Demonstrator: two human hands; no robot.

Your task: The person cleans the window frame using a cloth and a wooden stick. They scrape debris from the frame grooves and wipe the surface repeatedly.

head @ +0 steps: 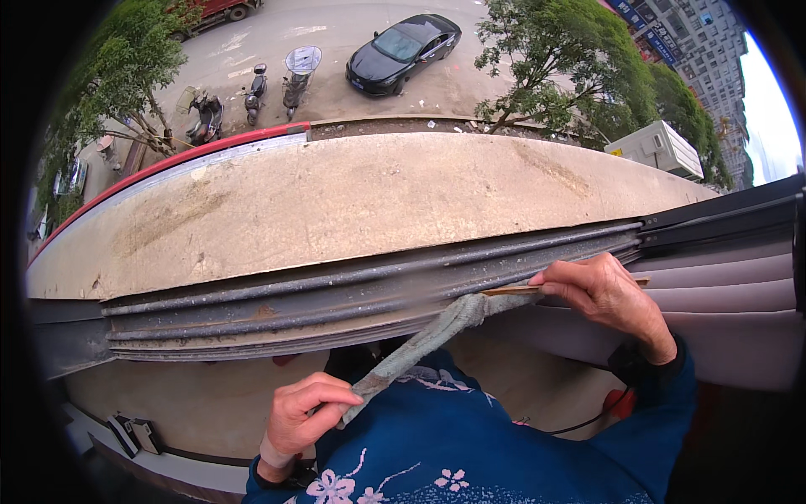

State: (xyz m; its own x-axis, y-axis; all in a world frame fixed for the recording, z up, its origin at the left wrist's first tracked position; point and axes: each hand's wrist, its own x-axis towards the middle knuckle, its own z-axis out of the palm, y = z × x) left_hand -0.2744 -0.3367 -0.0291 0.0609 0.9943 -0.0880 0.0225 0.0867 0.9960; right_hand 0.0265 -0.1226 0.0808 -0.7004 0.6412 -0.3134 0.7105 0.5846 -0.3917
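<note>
Between thumb and fingers my left hand (306,409) pinches the lower end of a grey-green cloth strip (434,337). The cloth runs slantwise up to the right and is wrapped around the end of a thin wooden stick (513,290). My right hand (598,293) grips that stick, whose other end pokes out past the knuckles. Just behind the cloth lies a dark metal window track (264,309) with two raised rails, speckled with dirt. A rusty-brown patch shows in the channel between the rails.
Beyond the track is a stained concrete ledge (378,183). A pale curtain (724,302) hangs at the right by the window frame (730,214). An outdoor air-conditioner unit (658,150) stands past the ledge. Below are scooters (254,94) and a black car (403,53).
</note>
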